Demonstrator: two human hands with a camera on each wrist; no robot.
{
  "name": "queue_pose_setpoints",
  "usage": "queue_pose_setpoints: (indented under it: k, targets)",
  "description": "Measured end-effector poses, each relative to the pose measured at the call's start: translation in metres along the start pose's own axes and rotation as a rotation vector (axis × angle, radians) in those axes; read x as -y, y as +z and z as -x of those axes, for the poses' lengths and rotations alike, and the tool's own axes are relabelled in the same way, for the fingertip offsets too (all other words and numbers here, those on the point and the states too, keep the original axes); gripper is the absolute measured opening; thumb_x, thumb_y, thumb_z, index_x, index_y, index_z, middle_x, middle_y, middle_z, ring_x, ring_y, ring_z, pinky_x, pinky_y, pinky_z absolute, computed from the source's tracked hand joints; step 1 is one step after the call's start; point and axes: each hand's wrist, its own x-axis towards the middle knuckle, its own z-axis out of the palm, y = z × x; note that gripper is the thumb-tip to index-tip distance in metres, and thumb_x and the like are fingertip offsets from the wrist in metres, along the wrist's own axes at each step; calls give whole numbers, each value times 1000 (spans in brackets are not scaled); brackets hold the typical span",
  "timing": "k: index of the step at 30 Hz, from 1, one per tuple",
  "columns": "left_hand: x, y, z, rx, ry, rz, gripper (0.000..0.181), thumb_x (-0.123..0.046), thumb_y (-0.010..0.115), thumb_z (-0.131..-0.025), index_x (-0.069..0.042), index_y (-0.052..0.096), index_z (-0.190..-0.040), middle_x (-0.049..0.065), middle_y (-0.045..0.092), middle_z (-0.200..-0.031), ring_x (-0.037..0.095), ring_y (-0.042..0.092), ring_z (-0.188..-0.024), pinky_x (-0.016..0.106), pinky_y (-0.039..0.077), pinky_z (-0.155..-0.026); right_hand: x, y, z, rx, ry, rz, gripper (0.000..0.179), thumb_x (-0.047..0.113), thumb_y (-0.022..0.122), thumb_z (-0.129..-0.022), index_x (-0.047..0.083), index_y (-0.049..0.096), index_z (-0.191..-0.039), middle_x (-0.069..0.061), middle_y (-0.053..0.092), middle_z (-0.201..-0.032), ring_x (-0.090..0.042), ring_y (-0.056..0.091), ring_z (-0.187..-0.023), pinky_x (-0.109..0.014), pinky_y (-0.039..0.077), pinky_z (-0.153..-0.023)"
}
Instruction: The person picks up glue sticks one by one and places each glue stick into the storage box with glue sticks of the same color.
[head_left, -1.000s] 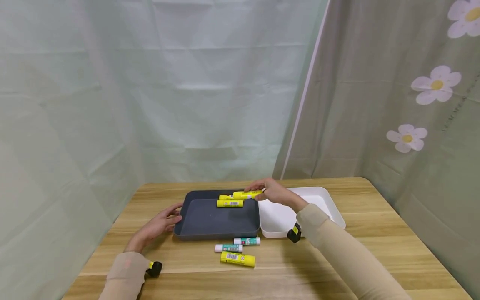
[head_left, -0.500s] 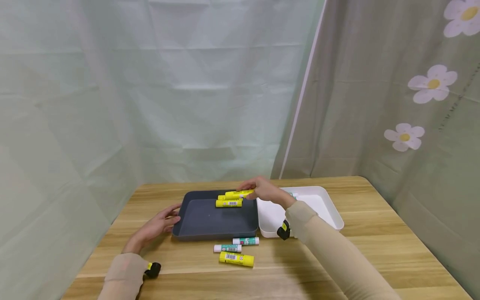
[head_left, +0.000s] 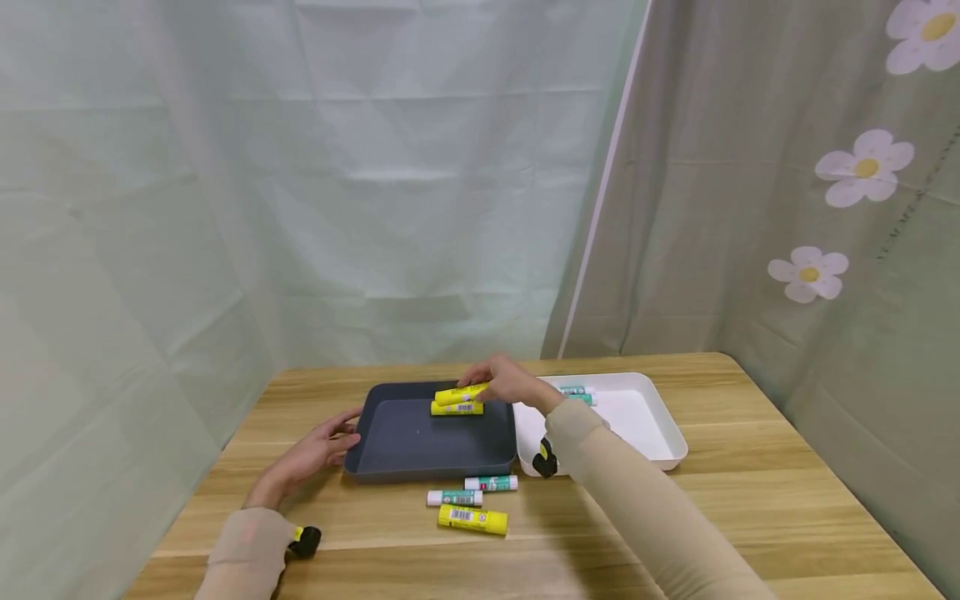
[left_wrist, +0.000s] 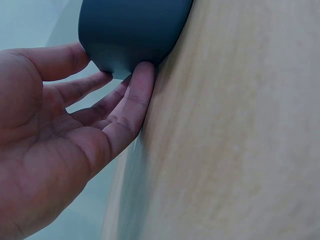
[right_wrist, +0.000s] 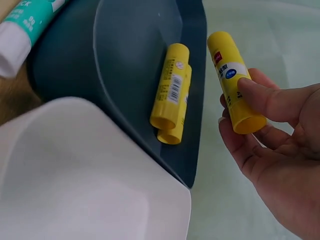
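My right hand (head_left: 510,383) pinches a yellow glue stick (head_left: 459,394) between thumb and fingers above the far right part of the dark grey tray (head_left: 412,437). Two more yellow glue sticks (right_wrist: 170,90) lie side by side inside that tray, as the right wrist view shows; the held one partly covers them in the head view. At the tray's left side, my left hand (head_left: 315,452) touches the outer wall with its fingertips. The left wrist view shows those fingers (left_wrist: 137,97) fairly straight against the tray's corner (left_wrist: 132,37).
To the right, a white tray (head_left: 652,429) abuts the dark one and contains green-and-white glue sticks (head_left: 581,399), partly behind my right arm. In front of the trays, two green-and-white glue sticks (head_left: 454,497) and a yellow glue stick (head_left: 472,519) lie on the wooden table (head_left: 735,500).
My right hand has moved left and slightly down with the yellow glue stick, further over the dark tray. Glue sticks in the white tray have come into sight. My left hand stays put.
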Motion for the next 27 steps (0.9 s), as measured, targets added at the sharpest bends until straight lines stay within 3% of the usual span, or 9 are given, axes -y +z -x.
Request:
queue_pose_setpoints:
  k: [8, 22, 27]
  targets:
    - [0, 1, 1, -9, 4, -4, 65, -16, 51, -111, 1, 19, -165, 34, 29, -151, 48, 45, -136, 54, 46, -105, 3, 13, -10, 1, 12, 70, 36, -11, 72, -89, 8, 79, -119, -10, 72, -127, -28, 65, -118, -37, 57, -93]
    - [0, 2, 2, -2, 9, -6, 65, -18, 51, -111, 0, 18, -165, 35, 28, -153, 50, 42, -138, 57, 44, -107, -2, 26, -13, 16, 66, 62, 33, -11, 72, -91, 6, 79, -118, -12, 68, -134, -32, 63, -126, -35, 59, -90]
    - [0, 3, 2, -5, 7, -2, 65, -17, 50, -111, 0, 17, -165, 35, 28, -152, 50, 42, -138, 59, 43, -108, -5, 29, -14, 5, 62, 107, 32, -11, 73, -90, 7, 80, -116, -11, 69, -133, -31, 64, -124, -34, 59, -88]
